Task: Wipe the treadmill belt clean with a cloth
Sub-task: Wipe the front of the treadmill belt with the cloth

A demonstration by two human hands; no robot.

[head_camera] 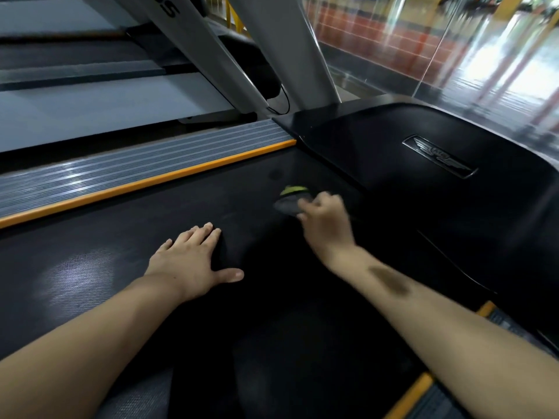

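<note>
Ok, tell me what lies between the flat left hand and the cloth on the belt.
Nothing but bare black belt between the left hand and the cloth, gripped by the right hand, in the head view.

My right hand (325,223) is smeared by motion blur, so I cannot tell how my fingers sit on the grey and yellow-green cloth (292,199), most of which is tucked under them, just short of the black motor cover (423,176). The emblem (439,156) on that cover is too small and dim to read, and the cover's far right side runs off the picture's edge. Both my forearms are cut off at the bottom edge, and behind the cover the lettering on the grey upright (193,34) is chopped by the top edge.
</note>
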